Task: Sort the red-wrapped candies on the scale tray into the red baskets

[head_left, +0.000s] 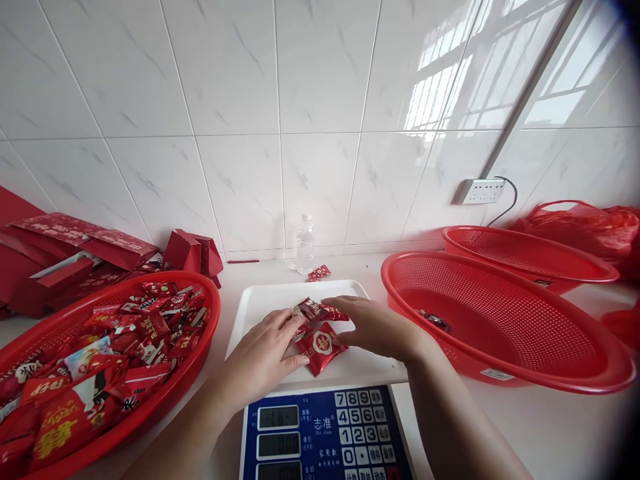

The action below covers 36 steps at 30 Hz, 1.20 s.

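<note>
"Item?"
"Wrapped packets [321,347], mostly red, heaped on the white tray [257,305], between my left hand [266,348] and my right hand [376,327]."
"Hands?"
"Apart, loosely curved, one on either side."

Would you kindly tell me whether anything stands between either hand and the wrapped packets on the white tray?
Nothing visible does: the left hand and right hand are at the packets, one on each side. The clear bottle stands beyond the far edge of the white tray, not between hands and packets.
</note>
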Tool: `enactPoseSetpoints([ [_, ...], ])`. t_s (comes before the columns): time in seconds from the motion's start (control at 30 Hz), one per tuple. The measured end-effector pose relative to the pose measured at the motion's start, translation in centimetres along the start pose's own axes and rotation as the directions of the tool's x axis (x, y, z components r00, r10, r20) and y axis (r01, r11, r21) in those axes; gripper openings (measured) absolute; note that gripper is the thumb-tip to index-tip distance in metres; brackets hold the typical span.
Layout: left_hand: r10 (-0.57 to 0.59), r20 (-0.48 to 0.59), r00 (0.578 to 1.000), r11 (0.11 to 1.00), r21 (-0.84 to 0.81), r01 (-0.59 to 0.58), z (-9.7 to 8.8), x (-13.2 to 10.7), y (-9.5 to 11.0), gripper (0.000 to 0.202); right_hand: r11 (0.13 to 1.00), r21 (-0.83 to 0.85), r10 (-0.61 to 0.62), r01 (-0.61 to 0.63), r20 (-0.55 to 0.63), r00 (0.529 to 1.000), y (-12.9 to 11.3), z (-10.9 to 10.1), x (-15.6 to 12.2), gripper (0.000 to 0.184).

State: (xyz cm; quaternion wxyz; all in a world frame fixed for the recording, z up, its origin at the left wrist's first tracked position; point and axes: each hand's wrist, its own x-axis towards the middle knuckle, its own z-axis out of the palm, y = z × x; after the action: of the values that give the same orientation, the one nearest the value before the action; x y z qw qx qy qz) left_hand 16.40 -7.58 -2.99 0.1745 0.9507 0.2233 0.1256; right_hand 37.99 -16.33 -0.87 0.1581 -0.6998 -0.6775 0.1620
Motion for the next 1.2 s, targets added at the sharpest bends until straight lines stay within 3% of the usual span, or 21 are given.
enactPoseSetpoints([
  [0.2,-0.041,-0.006,0.999,0.997,0.061,0.041,0.5,0.3,0.3,0.048,0.997,-0.059,0.053,-0.056,-0.048,0.997,-0.2,0.3,0.1,0.048],
  [0.33,-0.050,-0.053,0.997,0.998,0.033,0.051,-0.3,-0.1,-0.4,0.050,0.992,-0.094,0.071,-0.080,-0.094,0.993,-0.5,-0.3,-0.5,0.042],
  [0.53,-0.072,-0.022,0.997,0.997,0.001,0.072,-1.9,-0.7,-1.1,0.044,0.995,-0.100,0.013,-0.028,-0.150,0.989,-1.2,-0.9,-1.6,0.043],
  [0.67,-0.048,0.001,0.999,0.998,0.052,0.047,-1.7,-0.3,-1.0,0.023,0.993,-0.120,-0.022,0.003,-0.154,0.988,-1.4,-0.8,-1.7,0.044],
  [0.77,-0.048,-0.023,0.999,0.997,0.052,0.049,-1.3,-0.1,-1.0,0.023,0.993,-0.121,-0.033,0.015,-0.148,0.988,-1.5,-0.5,-1.7,0.044],
  [0.87,-0.062,-0.031,0.998,0.998,0.012,0.062,-1.0,0.0,-1.2,0.026,0.994,-0.100,-0.047,0.034,-0.136,0.990,-1.9,-0.3,-1.6,0.045],
  [1.0,-0.087,-0.029,0.996,0.994,-0.072,0.085,-0.7,0.1,-1.5,0.046,0.996,-0.066,-0.064,0.060,-0.068,0.996,-3.0,0.0,-1.5,0.047],
  [1.1,-0.113,-0.043,0.993,0.985,-0.139,0.107,-0.7,0.2,-1.4,0.039,0.995,-0.074,-0.071,0.068,-0.046,0.996,-3.6,0.1,-1.4,0.046],
  [1.2,-0.126,-0.136,0.983,0.960,-0.267,0.086,-0.9,0.3,-0.8,0.030,0.998,-0.037,-0.053,0.050,-0.090,0.995,-3.8,0.1,-1.2,0.047],
])
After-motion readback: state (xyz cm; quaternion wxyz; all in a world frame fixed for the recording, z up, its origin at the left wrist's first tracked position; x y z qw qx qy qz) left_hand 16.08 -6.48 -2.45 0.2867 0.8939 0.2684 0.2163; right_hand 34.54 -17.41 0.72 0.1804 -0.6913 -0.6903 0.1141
